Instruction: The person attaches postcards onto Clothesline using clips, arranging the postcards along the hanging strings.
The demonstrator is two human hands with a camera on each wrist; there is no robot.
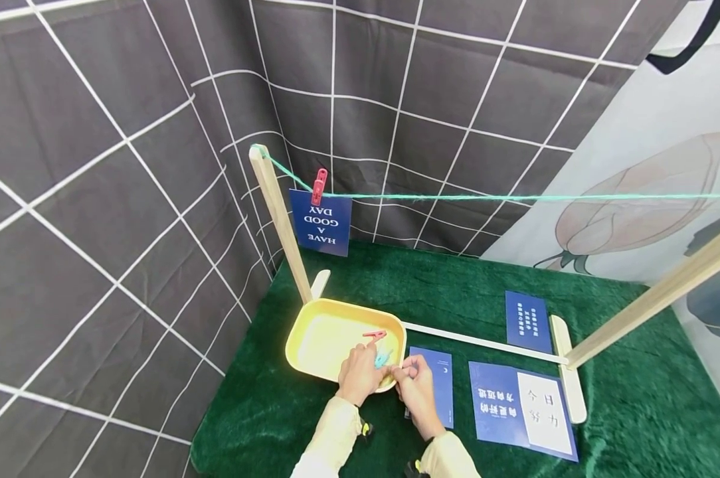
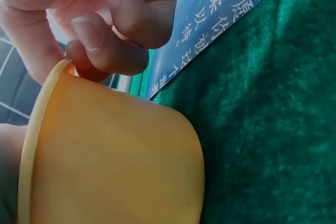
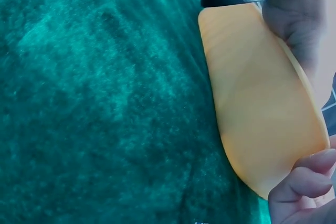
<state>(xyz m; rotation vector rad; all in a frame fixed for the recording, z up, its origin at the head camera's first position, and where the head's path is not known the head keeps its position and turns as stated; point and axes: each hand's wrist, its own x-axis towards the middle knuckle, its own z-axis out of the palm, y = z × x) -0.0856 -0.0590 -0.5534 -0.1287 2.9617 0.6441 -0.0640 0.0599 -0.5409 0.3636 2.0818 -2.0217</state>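
Observation:
A yellow tray [image 1: 312, 312] stands on the green cloth, with a red clothespin [image 1: 374, 334] and light blue clothespins [image 1: 382, 358] in it. My left hand [image 1: 360, 375] reaches over the near rim, its fingers down beside the blue clothespins. At the tray's right corner is my right hand [image 1: 416, 392], fingers bent at the rim and close to the left fingertips. In the left wrist view the right hand's curled fingers [image 2: 86, 32] show just over the rim, while the tray wall hides most of the left hand. What the fingertips hold is hidden.
A blue card [image 1: 321, 226] hangs from a green string [image 1: 432, 197] by a red clothespin [image 1: 319, 186]. Wooden posts [image 1: 282, 226] hold the string. Blue cards lie right of the tray: one [image 1: 442, 392] beside my right hand, one [image 1: 497, 405] with a white panel, one [image 1: 527, 318] farther back.

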